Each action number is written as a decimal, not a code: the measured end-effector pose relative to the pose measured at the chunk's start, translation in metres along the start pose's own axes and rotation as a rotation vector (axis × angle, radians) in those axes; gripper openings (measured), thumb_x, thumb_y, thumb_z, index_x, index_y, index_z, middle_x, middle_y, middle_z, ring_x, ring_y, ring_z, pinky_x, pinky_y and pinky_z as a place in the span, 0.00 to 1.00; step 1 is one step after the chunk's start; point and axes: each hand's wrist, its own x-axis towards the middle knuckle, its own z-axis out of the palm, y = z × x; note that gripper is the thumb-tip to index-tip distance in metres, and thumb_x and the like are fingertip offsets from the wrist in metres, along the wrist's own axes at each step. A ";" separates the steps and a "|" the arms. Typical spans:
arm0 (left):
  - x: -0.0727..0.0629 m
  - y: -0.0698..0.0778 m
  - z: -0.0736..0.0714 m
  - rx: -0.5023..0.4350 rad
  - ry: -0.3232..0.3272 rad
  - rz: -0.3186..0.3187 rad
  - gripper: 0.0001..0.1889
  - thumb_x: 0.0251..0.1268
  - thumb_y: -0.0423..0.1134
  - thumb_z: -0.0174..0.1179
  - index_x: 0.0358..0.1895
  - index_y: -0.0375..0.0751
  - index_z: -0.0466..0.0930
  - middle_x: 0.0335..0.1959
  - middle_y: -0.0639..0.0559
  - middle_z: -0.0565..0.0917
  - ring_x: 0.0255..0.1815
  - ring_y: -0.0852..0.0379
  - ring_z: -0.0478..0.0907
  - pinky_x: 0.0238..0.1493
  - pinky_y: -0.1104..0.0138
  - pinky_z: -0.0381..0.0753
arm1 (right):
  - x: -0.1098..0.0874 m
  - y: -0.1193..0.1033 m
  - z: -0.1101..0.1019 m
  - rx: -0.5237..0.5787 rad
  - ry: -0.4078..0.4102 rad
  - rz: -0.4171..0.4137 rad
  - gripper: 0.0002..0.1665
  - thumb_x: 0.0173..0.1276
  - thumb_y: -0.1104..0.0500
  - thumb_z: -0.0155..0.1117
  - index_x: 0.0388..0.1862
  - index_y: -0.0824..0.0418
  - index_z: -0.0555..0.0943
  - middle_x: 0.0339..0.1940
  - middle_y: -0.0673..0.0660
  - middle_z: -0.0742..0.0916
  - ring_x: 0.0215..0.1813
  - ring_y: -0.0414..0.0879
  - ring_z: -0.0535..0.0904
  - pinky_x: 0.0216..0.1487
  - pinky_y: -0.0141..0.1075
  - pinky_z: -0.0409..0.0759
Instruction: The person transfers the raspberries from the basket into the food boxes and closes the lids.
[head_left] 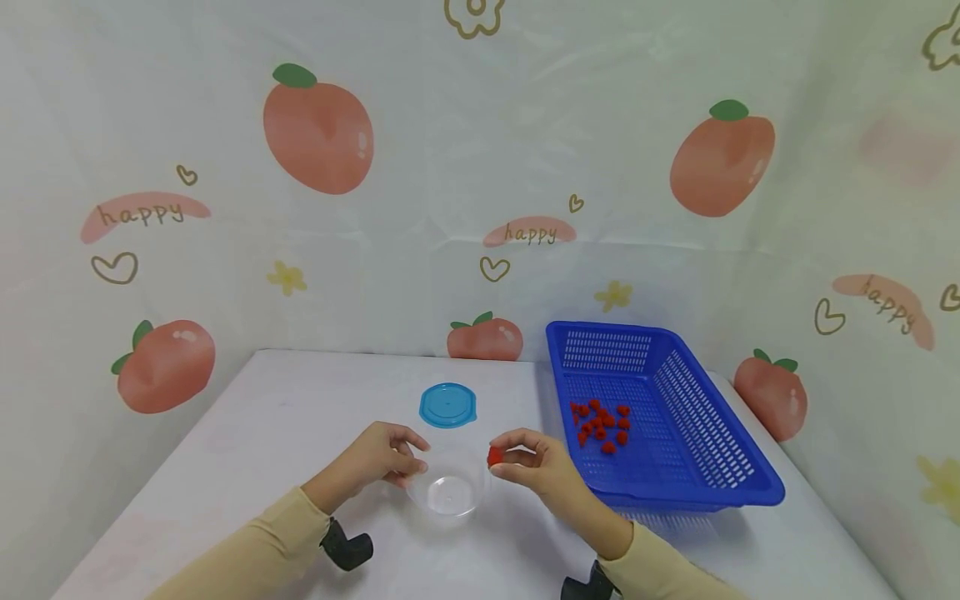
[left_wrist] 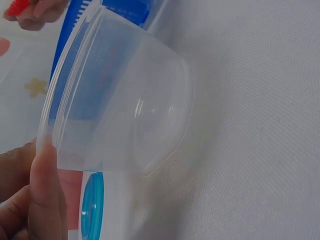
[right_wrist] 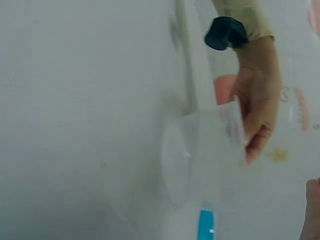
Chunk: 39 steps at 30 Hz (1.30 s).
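Note:
A clear plastic bowl [head_left: 450, 492] sits on the white table, its inside facing up. My left hand [head_left: 387, 454] pinches the bowl's rim between thumb and fingers, as the left wrist view shows close up at the rim [left_wrist: 55, 100]. To the right of the bowl my right hand [head_left: 536, 462] pinches a small red piece [head_left: 494, 456] between thumb and fingertips, near the rim. In the left wrist view this red piece [left_wrist: 19, 7] shows at the top left corner. Only the edge of my right hand [right_wrist: 312, 207] enters the right wrist view.
A blue plastic basket [head_left: 697, 417] stands at the right, with several similar red pieces [head_left: 600, 423] on its floor. Beyond the bowl lies a blue lid [head_left: 447, 405]. A printed cloth [head_left: 420, 167] hangs behind the table.

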 end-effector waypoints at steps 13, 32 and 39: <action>-0.002 0.002 0.000 0.005 -0.001 -0.007 0.18 0.51 0.31 0.71 0.47 0.31 0.81 0.22 0.49 0.77 0.17 0.60 0.76 0.23 0.69 0.82 | 0.005 0.025 0.015 -0.023 0.054 0.081 0.22 0.57 0.69 0.71 0.50 0.76 0.77 0.41 0.55 0.84 0.41 0.42 0.83 0.45 0.29 0.84; 0.001 0.001 0.002 0.026 0.022 -0.023 0.16 0.52 0.31 0.71 0.46 0.33 0.82 0.23 0.48 0.77 0.17 0.59 0.76 0.24 0.69 0.83 | 0.008 0.028 0.023 -0.152 0.064 0.038 0.18 0.58 0.69 0.70 0.48 0.71 0.81 0.44 0.63 0.85 0.40 0.41 0.80 0.40 0.24 0.81; 0.000 0.002 0.003 0.040 0.028 -0.038 0.16 0.52 0.32 0.71 0.46 0.34 0.82 0.24 0.48 0.78 0.18 0.58 0.77 0.25 0.68 0.83 | 0.008 0.028 0.024 -0.162 0.067 0.031 0.18 0.58 0.69 0.71 0.48 0.72 0.81 0.42 0.64 0.86 0.39 0.41 0.79 0.38 0.23 0.79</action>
